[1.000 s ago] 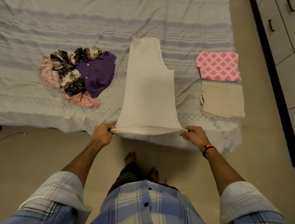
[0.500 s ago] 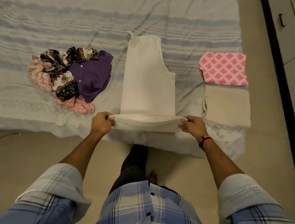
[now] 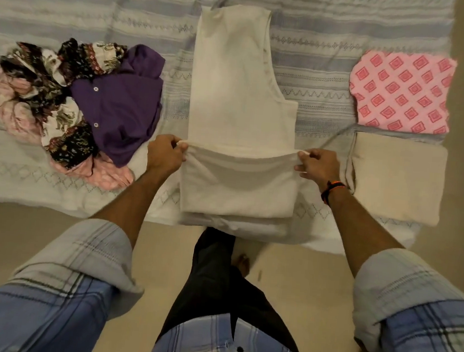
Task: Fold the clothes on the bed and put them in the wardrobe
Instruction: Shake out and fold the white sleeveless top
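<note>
- Left hand (image 3: 164, 154) and right hand (image 3: 319, 166) each pinch a hem corner of the cream garment (image 3: 240, 93) in curled fingers.
- The garment lies mid-bed (image 3: 72, 5), its lower part doubled back at the near edge.

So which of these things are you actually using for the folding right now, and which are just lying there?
In use now:
- cream garment, being folded on the bed
- left hand and right hand, each pinching a corner of its hem

Just lying there:
- heap of unfolded clothes, waiting
- folded pink patterned cloth
- folded beige cloth
</note>
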